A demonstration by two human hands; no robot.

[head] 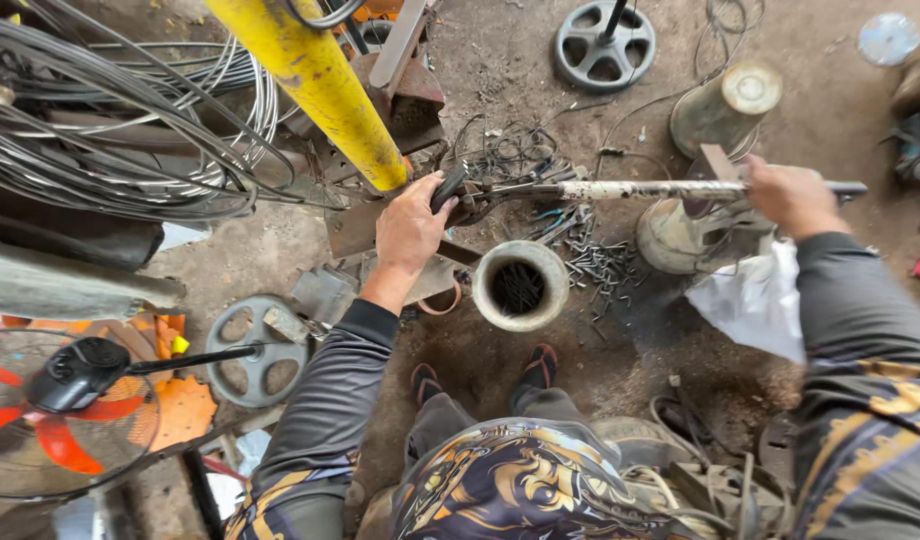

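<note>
centre of frame: the left hand [410,228] was closed around a black grip [447,188], the right hand [788,195] closed on the far end of a long, paint-flecked steel lever [640,189]. bent wire [500,160] sat at the pivot. the lever might have slipped under load, or the springy wire whipped towards the fingers. below lay hooked wire pieces [602,265] beside an open-topped grey cylinder [521,285].

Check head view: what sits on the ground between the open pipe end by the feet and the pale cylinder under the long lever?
A scatter of small bent wire pieces lies on the dirt between the pipe end and the pale cylinder.
</note>
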